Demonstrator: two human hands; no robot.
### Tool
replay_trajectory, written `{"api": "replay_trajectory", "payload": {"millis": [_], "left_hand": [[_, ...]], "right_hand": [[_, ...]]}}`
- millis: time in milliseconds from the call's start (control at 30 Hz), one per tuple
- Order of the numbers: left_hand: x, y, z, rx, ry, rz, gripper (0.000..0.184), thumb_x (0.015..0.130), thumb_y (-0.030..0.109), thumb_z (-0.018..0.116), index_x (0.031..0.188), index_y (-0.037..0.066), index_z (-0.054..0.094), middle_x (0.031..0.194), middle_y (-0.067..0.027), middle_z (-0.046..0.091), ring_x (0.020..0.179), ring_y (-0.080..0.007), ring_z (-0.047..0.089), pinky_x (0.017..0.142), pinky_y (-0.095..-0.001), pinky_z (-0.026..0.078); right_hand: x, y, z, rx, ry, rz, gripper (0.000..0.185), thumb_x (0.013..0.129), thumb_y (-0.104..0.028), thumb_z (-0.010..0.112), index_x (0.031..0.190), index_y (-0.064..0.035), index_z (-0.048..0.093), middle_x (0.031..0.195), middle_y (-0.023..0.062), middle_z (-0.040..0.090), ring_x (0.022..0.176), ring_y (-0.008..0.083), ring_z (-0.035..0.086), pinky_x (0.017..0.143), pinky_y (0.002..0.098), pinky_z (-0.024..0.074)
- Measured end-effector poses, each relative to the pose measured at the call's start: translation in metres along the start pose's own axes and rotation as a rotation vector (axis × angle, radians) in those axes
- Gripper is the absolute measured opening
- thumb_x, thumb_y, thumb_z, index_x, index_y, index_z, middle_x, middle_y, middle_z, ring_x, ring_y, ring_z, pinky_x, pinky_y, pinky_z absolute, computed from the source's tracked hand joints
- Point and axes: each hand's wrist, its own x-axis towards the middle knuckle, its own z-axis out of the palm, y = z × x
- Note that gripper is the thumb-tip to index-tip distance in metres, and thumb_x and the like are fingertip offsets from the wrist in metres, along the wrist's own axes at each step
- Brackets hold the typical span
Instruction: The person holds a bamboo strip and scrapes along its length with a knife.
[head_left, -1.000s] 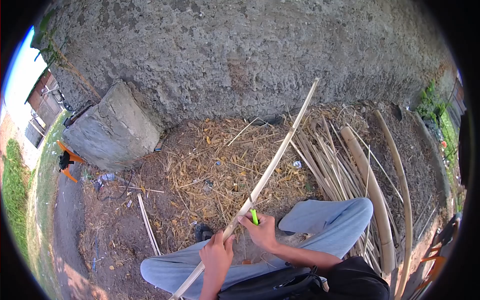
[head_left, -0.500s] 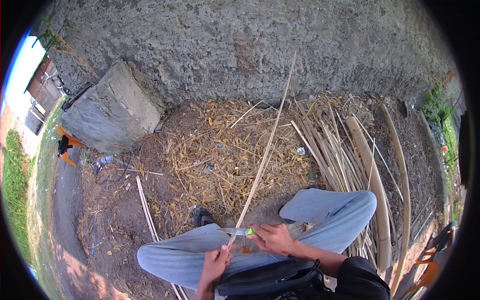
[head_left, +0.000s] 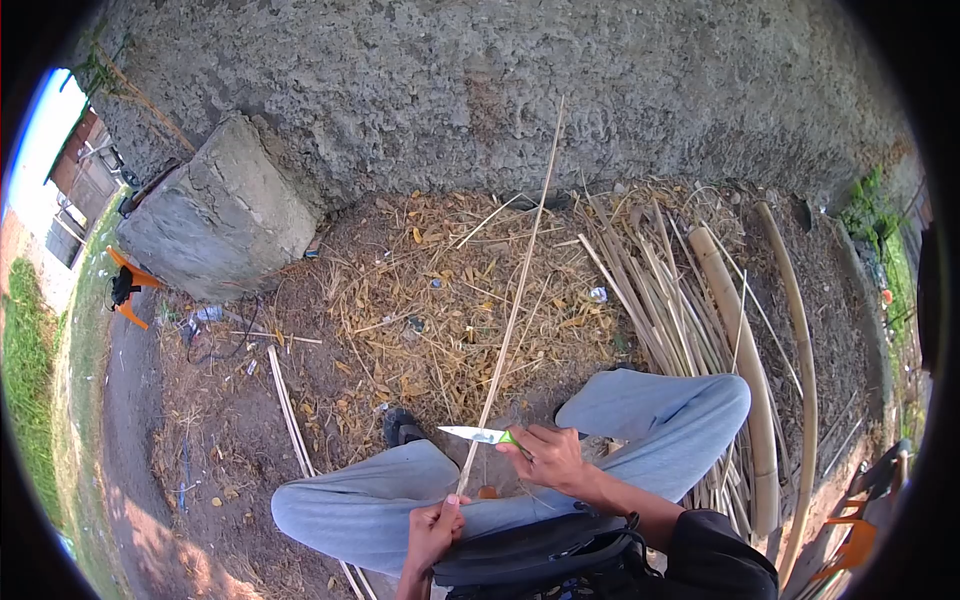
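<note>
The left hand [head_left: 434,532] clasps a thin wooden strip [head_left: 516,300] that slants up toward the wall [head_left: 640,90]; the right hand [head_left: 550,458] grips a knife [head_left: 488,436], its blade [head_left: 468,433] crossing over the strip.

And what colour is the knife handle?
The knife handle is green where visible, best in the head view.
</note>
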Motion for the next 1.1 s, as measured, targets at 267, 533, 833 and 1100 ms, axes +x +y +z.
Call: {"api": "replay_trajectory", "payload": {"millis": [267,533,833,1100], "left_hand": [[-0.016,-0.021,-0.021,0.185,-0.047,0.064,0.038,0.102,0.028,0.054,0.101,-0.008,0.068,0.061,0.0033,0.049,0.051,-0.0027,0.039,0.047,-0.0212,0.03],[-0.054,-0.014,-0.034,0.322,0.041,0.017,0.052,0.097,0.05,0.055,0.086,0.003,0.074,0.062,0.0064,0.051,0.059,-0.0061,0.042,0.055,-0.0247,0.034],[-0.044,0.007,-0.02,0.152,0.1,-0.006,0.045,0.1,0.039,0.054,0.093,-0.002,0.071,0.06,0.0047,0.049,0.052,-0.0047,0.037,0.048,-0.0228,0.029],[-0.005,0.008,-0.01,0.029,0.143,-0.044,0.04,0.102,0.03,0.054,0.105,-0.008,0.068,0.06,0.0037,0.049,0.049,-0.0012,0.037,0.044,-0.0197,0.028]], "right_hand": [[0.025,0.03,-0.013,-0.095,0.141,0.175,0.024,0.086,-0.029,0.072,0.09,-0.005,0.07,0.057,0.0045,0.059,0.041,0.0216,0.056,0.036,0.0349,0.0394],[0.063,0.106,-0.037,-0.188,0.283,0.257,0.03,0.091,-0.031,0.067,0.096,-0.002,0.073,0.062,0.0122,0.064,0.043,0.0263,0.059,0.041,0.0366,0.0429],[0.058,0.111,-0.052,1.178,0.09,1.215,0.054,0.102,-0.048,0.042,0.102,0.0,0.068,0.058,-0.0032,0.042,0.047,0.0079,0.036,0.042,0.0268,0.0284],[-0.002,0.034,-0.024,-0.25,-0.623,0.47,0.053,0.096,-0.051,0.051,0.081,-0.0032,0.069,0.076,0.0193,0.068,0.071,0.0357,0.067,0.067,0.0522,0.0509]]}}
